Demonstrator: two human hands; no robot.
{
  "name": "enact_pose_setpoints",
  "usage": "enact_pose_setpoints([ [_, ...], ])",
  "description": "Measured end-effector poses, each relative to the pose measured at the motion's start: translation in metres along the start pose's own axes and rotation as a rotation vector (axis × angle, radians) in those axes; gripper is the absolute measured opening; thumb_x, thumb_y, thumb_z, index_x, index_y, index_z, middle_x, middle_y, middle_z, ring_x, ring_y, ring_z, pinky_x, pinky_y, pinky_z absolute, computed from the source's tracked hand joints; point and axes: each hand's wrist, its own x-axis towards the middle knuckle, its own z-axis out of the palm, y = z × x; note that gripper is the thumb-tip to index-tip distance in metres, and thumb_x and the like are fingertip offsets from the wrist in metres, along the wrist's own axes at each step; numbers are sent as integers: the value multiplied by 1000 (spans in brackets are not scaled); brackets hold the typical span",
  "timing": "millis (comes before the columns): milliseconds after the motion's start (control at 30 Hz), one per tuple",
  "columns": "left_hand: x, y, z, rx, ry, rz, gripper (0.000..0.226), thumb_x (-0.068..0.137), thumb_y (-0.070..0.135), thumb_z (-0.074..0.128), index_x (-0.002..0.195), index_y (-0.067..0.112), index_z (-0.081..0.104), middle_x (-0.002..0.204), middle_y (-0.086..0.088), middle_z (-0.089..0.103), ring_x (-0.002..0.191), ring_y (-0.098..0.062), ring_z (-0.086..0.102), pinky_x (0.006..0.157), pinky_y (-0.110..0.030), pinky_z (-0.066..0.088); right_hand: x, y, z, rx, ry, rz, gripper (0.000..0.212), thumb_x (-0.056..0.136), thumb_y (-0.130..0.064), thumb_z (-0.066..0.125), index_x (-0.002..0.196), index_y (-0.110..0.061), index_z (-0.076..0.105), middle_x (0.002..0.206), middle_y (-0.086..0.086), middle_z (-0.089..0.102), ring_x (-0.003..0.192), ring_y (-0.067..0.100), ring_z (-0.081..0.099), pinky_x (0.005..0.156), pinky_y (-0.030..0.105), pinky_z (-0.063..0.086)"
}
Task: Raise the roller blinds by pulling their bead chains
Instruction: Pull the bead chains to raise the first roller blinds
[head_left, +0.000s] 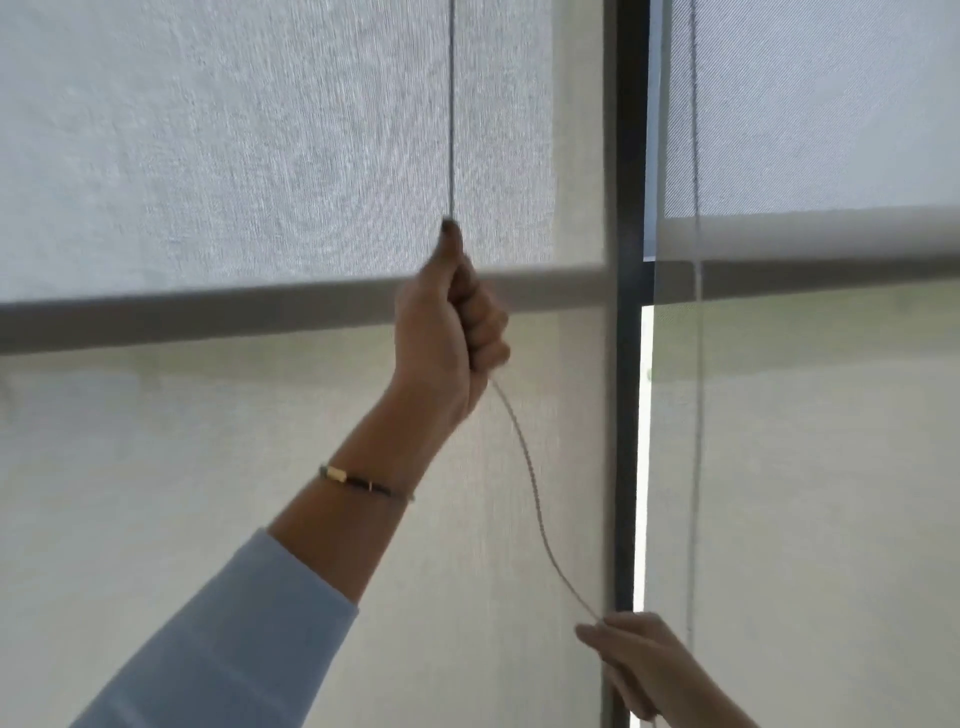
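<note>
A pale woven roller blind (234, 145) fills the left of the view, its grey bottom bar (197, 317) running across at mid height. Its bead chain (451, 104) hangs taut from above into my left hand (449, 332), which is raised in a fist, shut on the chain in front of the bar. Below the fist the chain (535, 499) curves slack down to my right hand (644, 670) at the lower right, whose fingers pinch it. A second blind (810, 104) on the right has its bottom bar (810, 234) slightly higher.
A dark vertical window frame (626, 415) separates the two blinds. Another bead chain (696, 364) hangs straight down in front of the right blind. A sheer pale layer (208, 493) covers the window below both bars. A bright gap (643, 441) shows beside the frame.
</note>
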Motion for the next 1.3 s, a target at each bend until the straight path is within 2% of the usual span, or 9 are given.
enact_pose_setpoints([
  [100,-23,-33,-24,-4,66,-80,52,105,42,41,56,26,30,46,9,24,42,-12,10,38,-19,9,-11,-18,-30,598,-135,160,51,50,-17,89,49,-15,38,38,-1,30,27,12,28,29,19,27],
  [167,-37,-54,-37,12,110,-142,52,104,42,42,56,26,30,46,8,24,42,-12,11,38,-19,10,-18,-43,-47,784,-203,53,35,65,-20,85,56,-10,52,44,1,36,36,14,36,35,26,37],
  [300,-61,-94,-60,56,172,-276,51,100,46,45,57,26,29,47,7,23,37,-7,16,38,-17,11,-7,-105,-63,197,46,-71,46,82,-53,65,95,-12,79,95,11,77,82,27,72,74,39,52],
  [467,-84,-130,-59,58,185,-429,51,98,49,48,59,25,26,48,5,21,40,-9,13,37,-14,13,28,-202,-32,-44,2,-333,68,79,-75,43,123,-27,64,121,-5,73,115,13,66,96,40,49],
  [600,-93,-145,-50,68,168,-488,51,98,49,48,61,25,23,50,4,19,45,-12,9,39,-15,11,58,-273,2,146,17,-444,64,93,-66,37,111,-11,64,96,9,70,90,26,69,83,39,53],
  [733,-101,-154,-59,102,191,-521,51,95,51,50,60,24,24,52,3,17,45,-12,8,40,-14,11,79,-319,9,356,104,-521,43,95,-55,52,91,-13,60,65,-2,52,54,11,47,54,24,39],
  [933,-109,-150,-82,189,222,-536,52,93,53,52,60,24,24,55,2,15,43,-9,11,41,-13,11,92,-371,15,359,137,-578,38,95,-50,54,82,-14,57,57,-5,42,47,9,32,49,23,27],
  [1133,-106,-143,-94,241,118,-578,56,95,51,54,59,22,22,56,0,17,46,-11,13,45,-20,12,93,-369,31,370,320,-892,51,102,-42,47,57,-22,34,52,0,28,35,8,22,36,18,19],
  [1300,-77,-127,-126,513,40,-505,66,84,70,44,71,11,70,69,-9,62,60,-18,55,62,-27,42,84,-342,36,291,313,-946,52,104,-37,45,55,-22,34,51,2,26,33,8,22,37,15,20],
])
